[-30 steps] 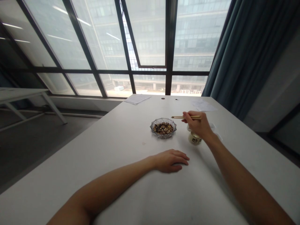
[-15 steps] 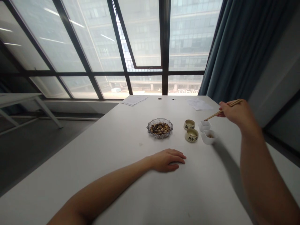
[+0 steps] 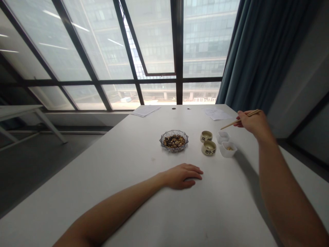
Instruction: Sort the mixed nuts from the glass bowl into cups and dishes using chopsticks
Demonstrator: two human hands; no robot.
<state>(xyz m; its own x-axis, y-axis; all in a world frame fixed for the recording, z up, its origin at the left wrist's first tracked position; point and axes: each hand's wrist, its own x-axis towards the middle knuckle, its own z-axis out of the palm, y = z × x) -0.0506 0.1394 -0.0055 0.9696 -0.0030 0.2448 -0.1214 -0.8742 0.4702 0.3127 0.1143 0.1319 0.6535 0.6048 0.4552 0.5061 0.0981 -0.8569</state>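
Observation:
Between the fingers of my right hand [image 3: 250, 120] is a pair of chopsticks [image 3: 232, 123], tips pointing left and down. Those tips hover above and behind a small white cup [image 3: 223, 138], with nothing visible between them. A second white cup [image 3: 228, 150] in front holds a few pale bits. Left of these stand two small pale-green cups with dark characters, one behind [image 3: 206, 136], one in front [image 3: 209, 149]. My left hand [image 3: 183, 176] lies flat on the table, fingers stretched, touching only the tabletop. Beyond it sits a scalloped glass bowl [image 3: 174, 149] of mixed dark and pale seeds or nuts.
Papers lie at the far left [image 3: 146, 110] and far right [image 3: 217, 113] of the white table [image 3: 123, 161]. Between them are a small dark disc [image 3: 174, 108] and a small dark bit. Windows rise behind; a blue curtain [image 3: 254, 55] hangs right. Another table stands left.
My right hand and the chopsticks have shifted slightly left, and the tips have lifted away from the rear white cup. A dark bit at the tips no longer shows. My left hand stays still.

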